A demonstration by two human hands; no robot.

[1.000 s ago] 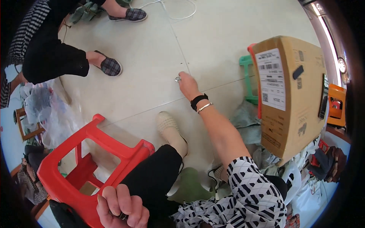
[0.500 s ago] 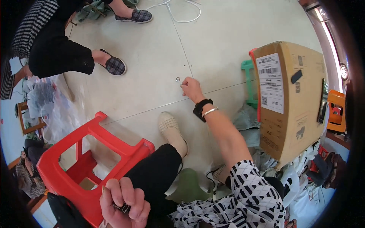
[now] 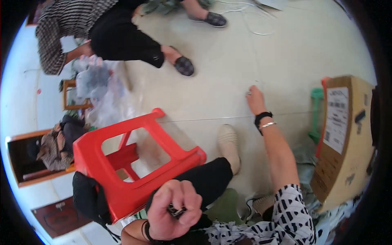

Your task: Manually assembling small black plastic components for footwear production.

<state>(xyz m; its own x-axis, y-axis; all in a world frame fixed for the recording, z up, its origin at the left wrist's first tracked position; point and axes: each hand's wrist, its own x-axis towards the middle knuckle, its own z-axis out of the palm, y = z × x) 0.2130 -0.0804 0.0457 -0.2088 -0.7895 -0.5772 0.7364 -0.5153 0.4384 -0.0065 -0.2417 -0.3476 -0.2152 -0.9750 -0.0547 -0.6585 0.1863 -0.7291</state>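
Note:
My right hand [image 3: 256,101] reaches low over the pale tiled floor, fingers closed in a pinch. A small silver metal piece [image 3: 248,93] shows at its fingertips; its exact kind is too small to tell. My left hand [image 3: 174,209] is curled up near the lower edge, above my black-trousered leg. Small dark, shiny metal pieces [image 3: 177,210] show inside its bent fingers, mostly hidden by them. Beside that hand, on the left, a red plastic stool [image 3: 134,184] lies tipped over, a black cloth item [image 3: 87,196] against its near end.
A cardboard box [image 3: 347,147] stands on the right, beside a green plastic stool [image 3: 316,112]. A person in black trousers [image 3: 126,43] sits at the upper left, near clear plastic bags [image 3: 108,96]. White cord [image 3: 261,33] lies at the far side. Another person [image 3: 55,151] appears at the left.
The view has swung left, shifting everything rightward. The small silver piece, which lay on the floor beside my right fingers, now shows at their tips. My left hand stays curled.

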